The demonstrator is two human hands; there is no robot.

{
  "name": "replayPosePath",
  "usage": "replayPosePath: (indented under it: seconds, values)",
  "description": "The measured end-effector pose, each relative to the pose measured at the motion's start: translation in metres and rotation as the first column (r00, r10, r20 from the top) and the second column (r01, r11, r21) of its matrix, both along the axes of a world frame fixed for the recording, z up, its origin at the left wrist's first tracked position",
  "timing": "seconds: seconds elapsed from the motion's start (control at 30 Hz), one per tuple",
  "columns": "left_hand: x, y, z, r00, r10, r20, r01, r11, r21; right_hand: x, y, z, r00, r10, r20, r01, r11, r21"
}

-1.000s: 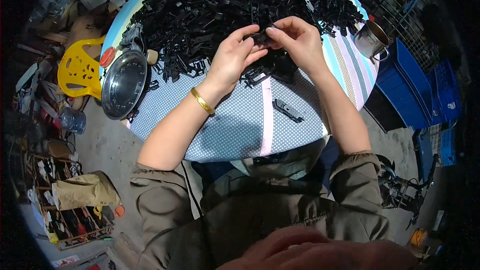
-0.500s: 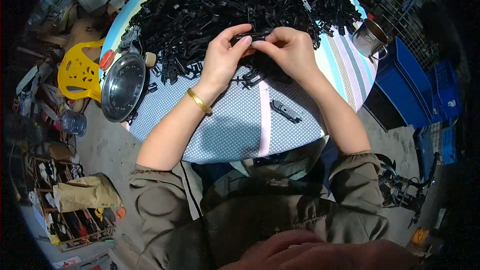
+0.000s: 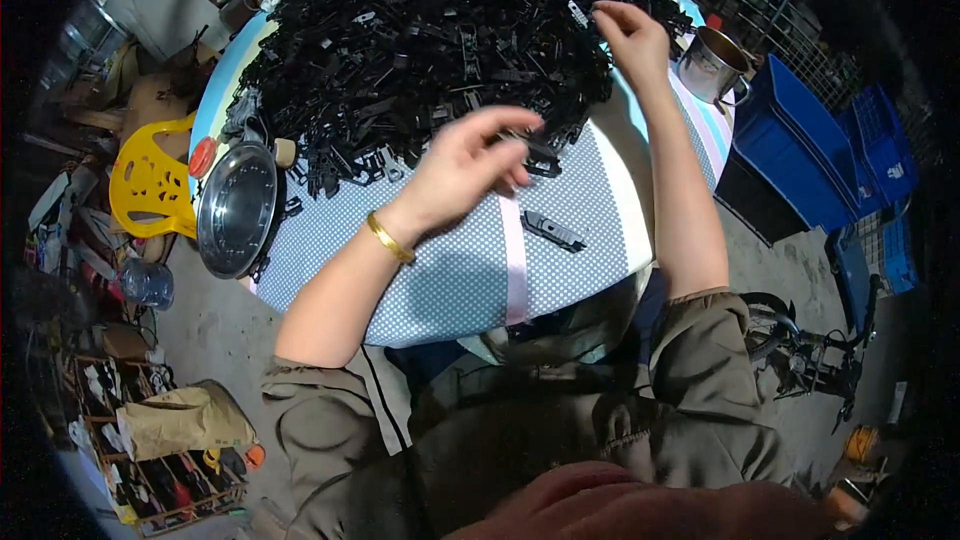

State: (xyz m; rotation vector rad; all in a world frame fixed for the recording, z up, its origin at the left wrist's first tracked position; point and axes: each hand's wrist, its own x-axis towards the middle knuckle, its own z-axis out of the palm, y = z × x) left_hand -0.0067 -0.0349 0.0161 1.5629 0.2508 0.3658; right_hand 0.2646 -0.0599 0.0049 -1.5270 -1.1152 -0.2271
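Observation:
A large heap of black plastic clip-like parts (image 3: 400,60) covers the far half of the round table. My left hand (image 3: 462,165), with a gold bangle at the wrist, hovers at the heap's near edge. Its fingers are curved and apart, slightly blurred, with a black part (image 3: 543,158) just beyond the fingertips. Over the heap's right edge is my right hand (image 3: 638,45), thumb and forefinger closed in a pinch; whatever they hold is too small to make out. A pale metal strip (image 3: 578,14) lies beside those fingertips. One long black part (image 3: 553,231) rests alone on the dotted cloth.
A steel bowl (image 3: 237,210) tilts at the table's left edge by a red lid (image 3: 203,156) and a yellow plastic chair (image 3: 150,180). At the right edge stands a metal mug (image 3: 712,65). Blue crates (image 3: 805,155) are stacked beyond it.
My hands, together over the near edge of the heap before, are now apart. The right has moved away to the far right; the left has dropped slightly nearer and its fingers have spread.

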Motion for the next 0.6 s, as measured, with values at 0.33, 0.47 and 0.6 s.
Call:
replayPosePath:
  seconds: [0.33, 0.47, 0.6]
  values:
    - [0.004, -0.014, -0.021, 0.974, -0.219, -0.053, 0.223, 0.904, 0.364, -0.098, 0.013, 0.005, 0.839, 0.125, 0.529, -0.107, 0.992, -0.065]
    - [0.008, -0.008, -0.036, 0.979, -0.205, 0.002, 0.19, 0.907, 0.376, -0.113, 0.024, 0.023, 0.759, -0.049, 0.649, 0.284, 0.922, -0.262]
    - [0.011, -0.008, -0.035, 0.982, -0.185, 0.038, 0.176, 0.967, 0.184, -0.105, 0.026, 0.042, 0.834, 0.159, 0.529, 0.285, 0.697, -0.658]
